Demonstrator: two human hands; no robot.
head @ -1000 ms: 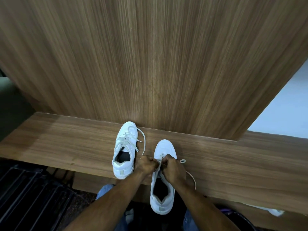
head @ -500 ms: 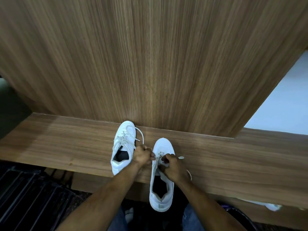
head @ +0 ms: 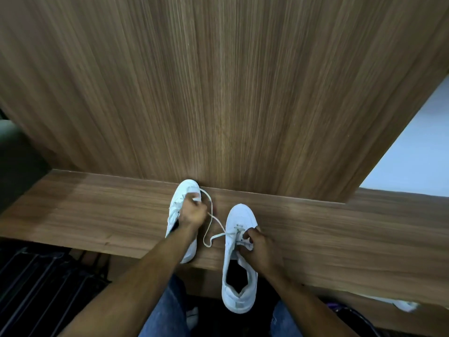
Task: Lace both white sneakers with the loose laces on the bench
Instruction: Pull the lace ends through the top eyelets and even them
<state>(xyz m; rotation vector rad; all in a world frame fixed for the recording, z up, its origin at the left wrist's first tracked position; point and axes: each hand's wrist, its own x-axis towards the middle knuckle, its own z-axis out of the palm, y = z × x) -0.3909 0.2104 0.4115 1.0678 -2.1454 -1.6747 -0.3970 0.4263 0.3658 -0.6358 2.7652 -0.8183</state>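
Both sneakers sit mid-frame on the bench [head: 97, 215]. Left hand [head: 193, 211] covers most of the left sneaker [head: 187, 188], pinching the lace [head: 213, 218]. Right hand [head: 258, 248] grips the right sneaker [head: 239, 263] at its eyelets, fingertips blurry, heel overhanging.

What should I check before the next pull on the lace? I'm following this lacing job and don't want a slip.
1. Right sneaker steadied: ok, the right hand grips it at the eyelets.
2. Lace held: ok, the left hand pinches it, pulled out to the left over the left sneaker.
3. Lace free of snags: cannot tell; a slack loop lies on the bench between the shoes.
4. Right sneaker fully supported: not ok, its heel overhangs the bench's front edge.
5. Left sneaker laced: ok as far as visible, though the hand covers part of it.
6. Eyelet the lace runs through: cannot tell, fingers hide it.
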